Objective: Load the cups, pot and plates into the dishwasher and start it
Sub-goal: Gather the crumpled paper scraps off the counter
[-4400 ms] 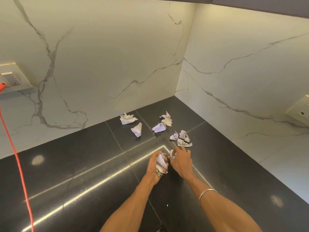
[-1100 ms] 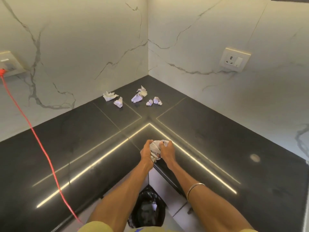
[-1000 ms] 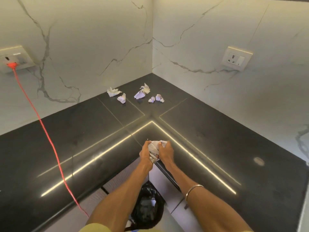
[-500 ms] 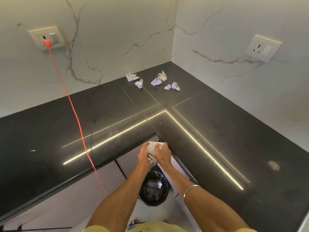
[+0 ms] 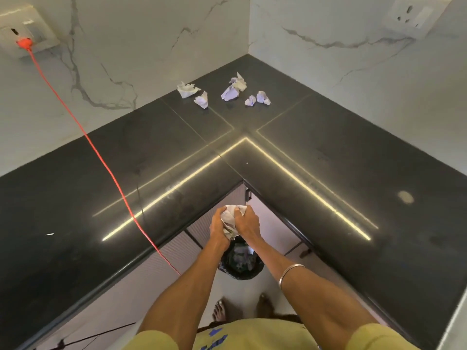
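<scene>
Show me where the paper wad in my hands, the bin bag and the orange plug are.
paper wad (image 5: 229, 218), head view, crumpled middle.
bin bag (image 5: 241, 263), head view, black rim.
orange plug (image 5: 24, 43), head view, plug body.

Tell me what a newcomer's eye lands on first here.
Both hands, left hand and right hand, grip a wad of crumpled paper above a black-lined bin on the floor. More paper scraps lie in the far corner of the black countertop. An orange cord runs from the left wall socket across the counter.
</scene>
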Demonstrator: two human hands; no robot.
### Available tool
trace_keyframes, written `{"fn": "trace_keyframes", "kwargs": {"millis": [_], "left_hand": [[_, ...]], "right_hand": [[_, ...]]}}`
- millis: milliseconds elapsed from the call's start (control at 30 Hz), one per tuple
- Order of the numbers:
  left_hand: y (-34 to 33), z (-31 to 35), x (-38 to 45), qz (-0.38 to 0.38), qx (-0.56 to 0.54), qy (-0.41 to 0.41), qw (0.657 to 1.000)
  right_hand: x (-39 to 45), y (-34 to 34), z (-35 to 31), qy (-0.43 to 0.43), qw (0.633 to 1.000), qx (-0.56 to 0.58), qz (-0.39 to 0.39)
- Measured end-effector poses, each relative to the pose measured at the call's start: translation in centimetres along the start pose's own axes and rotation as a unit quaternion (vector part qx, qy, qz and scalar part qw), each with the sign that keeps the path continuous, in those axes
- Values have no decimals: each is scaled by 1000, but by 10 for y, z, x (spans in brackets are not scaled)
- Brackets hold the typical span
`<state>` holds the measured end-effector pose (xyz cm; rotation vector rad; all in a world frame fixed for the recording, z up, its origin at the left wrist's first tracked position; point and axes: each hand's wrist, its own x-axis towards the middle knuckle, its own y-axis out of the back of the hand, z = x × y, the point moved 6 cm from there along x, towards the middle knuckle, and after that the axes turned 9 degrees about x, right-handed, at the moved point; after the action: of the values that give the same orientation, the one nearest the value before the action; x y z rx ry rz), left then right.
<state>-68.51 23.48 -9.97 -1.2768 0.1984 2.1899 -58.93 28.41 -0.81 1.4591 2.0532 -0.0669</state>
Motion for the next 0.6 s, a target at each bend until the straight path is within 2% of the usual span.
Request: {"fn": "trace_keyframes", "kwargs": {"millis": [300, 433, 600], "left_hand": [[-1, -62, 60, -52, 14, 69, 996], [17, -118, 124, -2, 51, 104, 993], [32, -184, 203, -56, 133, 122, 982]], "right_hand": [[47, -13, 84, -66, 998, -2, 3], [85, -27, 162, -109, 994, -4, 14], [126, -48, 258, -180, 983, 40, 9]]}}
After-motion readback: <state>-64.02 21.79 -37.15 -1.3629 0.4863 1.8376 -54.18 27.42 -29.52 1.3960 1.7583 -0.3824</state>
